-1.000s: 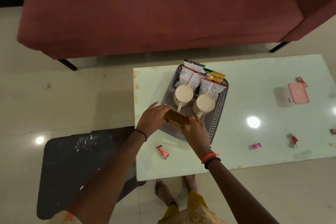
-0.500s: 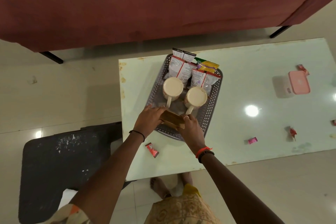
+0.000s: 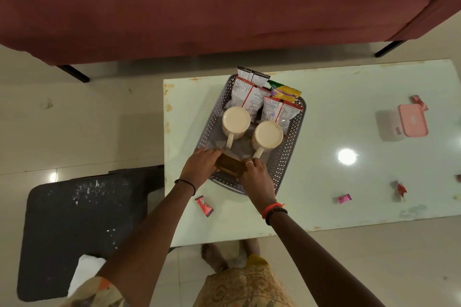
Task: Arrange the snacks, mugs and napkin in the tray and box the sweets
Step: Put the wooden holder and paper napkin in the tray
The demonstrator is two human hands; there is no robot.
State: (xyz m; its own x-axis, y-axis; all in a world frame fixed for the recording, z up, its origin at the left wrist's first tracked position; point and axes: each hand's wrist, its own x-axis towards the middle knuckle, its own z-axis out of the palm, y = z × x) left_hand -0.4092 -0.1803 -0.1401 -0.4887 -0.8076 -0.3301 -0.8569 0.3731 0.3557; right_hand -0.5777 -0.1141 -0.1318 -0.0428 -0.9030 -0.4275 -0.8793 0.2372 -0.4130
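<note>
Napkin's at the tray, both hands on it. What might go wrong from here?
1. The left hand and right hand hold the napkin right by the handle of the near mug; a nudge may tip it.
2. The red sweet lies by the left forearm near the table edge; it may get swept off.

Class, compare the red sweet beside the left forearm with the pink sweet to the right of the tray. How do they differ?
The red sweet lies slanted beside the left forearm; the pink sweet lies nearly level, clear of both arms. The red sweet looks longer than the pink sweet. Both are wrapped and lie on the table, not in the box.
</note>
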